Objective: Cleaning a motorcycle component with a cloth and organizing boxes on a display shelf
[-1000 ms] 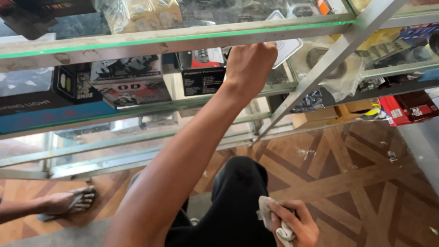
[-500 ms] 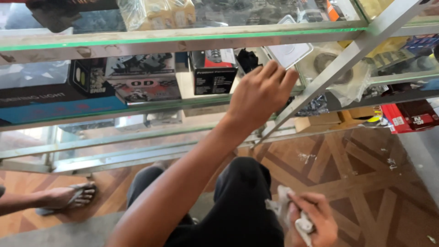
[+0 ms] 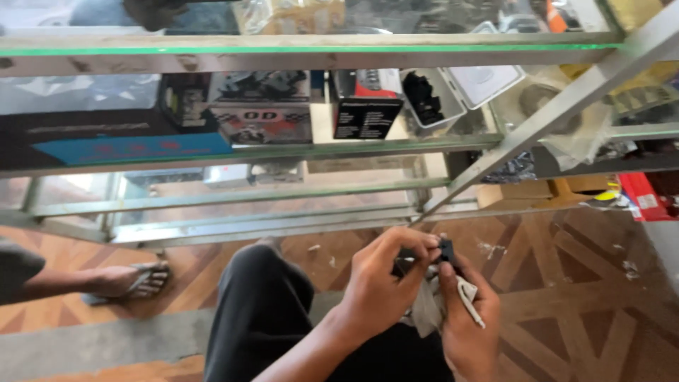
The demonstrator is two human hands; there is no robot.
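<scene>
Black, small plastic part (image 3: pixel 445 249) sits pinched between left hand (image 3: pixel 385 283) and right hand (image 3: pixel 467 318), which also clutches a white rag (image 3: pixel 426 311); wiping looks barely begun, above the lap.

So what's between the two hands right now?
In the head view, a small black part is pinched between the left hand and right hand, with a pale grey cloth bunched beneath it.

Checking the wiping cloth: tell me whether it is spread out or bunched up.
Bunched up. The pale cloth sits crumpled between the left hand and right hand, under a small black part.
</scene>
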